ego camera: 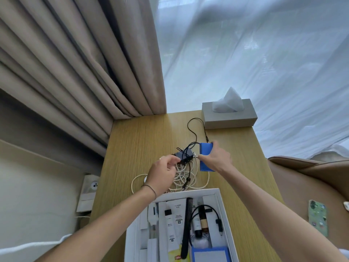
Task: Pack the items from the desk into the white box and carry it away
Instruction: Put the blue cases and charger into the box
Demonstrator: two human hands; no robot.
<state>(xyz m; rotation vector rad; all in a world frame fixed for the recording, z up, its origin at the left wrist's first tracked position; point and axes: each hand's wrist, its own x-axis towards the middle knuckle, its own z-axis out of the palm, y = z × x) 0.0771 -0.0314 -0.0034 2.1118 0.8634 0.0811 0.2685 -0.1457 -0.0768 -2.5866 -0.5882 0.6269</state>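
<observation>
The white box (222,201) lies open at the near edge of the wooden desk (139,144). Inside it are a black comb (187,224), white tubes, a small brown bottle, a black cable and a blue item. Beyond the box, my right hand (217,157) grips a blue rectangular pack (205,150) by its sides. My left hand (163,173) pinches a black adapter (184,156) with black leads. A tangle of white cable (186,176) lies under and between both hands.
A grey tissue box (229,115) stands at the desk's far right corner, with a black lead looping in front of it. Curtains hang behind the desk. A wall socket (90,188) is left of the desk. A phone (318,217) lies on a brown chair at right.
</observation>
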